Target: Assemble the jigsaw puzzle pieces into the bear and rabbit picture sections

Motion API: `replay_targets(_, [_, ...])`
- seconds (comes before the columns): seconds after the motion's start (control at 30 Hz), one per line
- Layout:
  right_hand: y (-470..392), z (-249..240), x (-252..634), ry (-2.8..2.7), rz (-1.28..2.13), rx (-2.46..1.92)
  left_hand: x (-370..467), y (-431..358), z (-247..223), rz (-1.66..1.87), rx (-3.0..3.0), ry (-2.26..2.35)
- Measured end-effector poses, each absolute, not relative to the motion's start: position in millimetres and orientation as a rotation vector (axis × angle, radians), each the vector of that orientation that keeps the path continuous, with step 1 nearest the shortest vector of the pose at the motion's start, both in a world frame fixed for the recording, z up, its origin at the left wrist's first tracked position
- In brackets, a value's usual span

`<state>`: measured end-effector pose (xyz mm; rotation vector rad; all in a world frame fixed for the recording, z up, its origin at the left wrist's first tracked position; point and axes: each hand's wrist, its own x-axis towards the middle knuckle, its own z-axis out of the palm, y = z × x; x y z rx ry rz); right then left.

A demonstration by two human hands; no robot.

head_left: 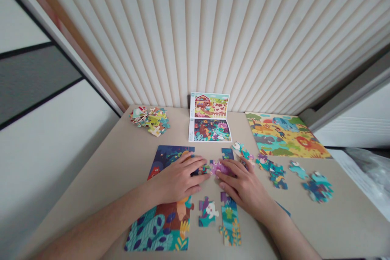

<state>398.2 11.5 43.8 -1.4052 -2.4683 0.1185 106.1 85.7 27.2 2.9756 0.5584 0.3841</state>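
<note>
Left hand: the left hand [178, 178] is lying palm down on the partly built jungle puzzle [166, 207], fingers spread flat and gripping nothing, tips reaching toward the purple piece [218, 167]
Right hand: the right hand [243, 185] is resting flat too, fingers open, fingertips touching the purple piece from the right
Purple piece: lying on the table [100, 178] between the two hands, just right of the puzzle's upper edge
Loose pieces: a white-animal piece [207, 212] and a leafy strip [230, 219] are sitting just below the hands; teal pieces [276, 172] are scattered to the right
Farther back: picture leaflet [209, 118], piece pile [150, 120], finished savanna puzzle [284, 134]
</note>
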Motion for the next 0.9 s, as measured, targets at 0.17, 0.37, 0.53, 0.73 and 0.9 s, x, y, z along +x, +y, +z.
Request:
replay_targets(0.17, [11.1,43.3,397.7,-2.478,0.125,-1.401,106.1,84.1,31.6,0.359,2.972,0.563])
replay_targets(0.37, [11.0,45.4,394.9,-2.485,0.132,-1.393,105.7,85.1,31.9,0.364,2.976,0.553])
replay_targets(0.53, [13.0,45.7,405.3,-2.409,0.114,-1.393,106.8,83.4,32.2,0.367,2.955,0.568])
replay_targets(0.73, [20.1,36.6,435.6,-2.125,0.038,-1.573,87.2,93.9,43.5,0.395,2.959,0.635])
replay_targets(0.9, [20.5,34.9,432.1,-2.259,0.07,-1.516,31.0,117.0,51.3,0.439,2.904,1.062])
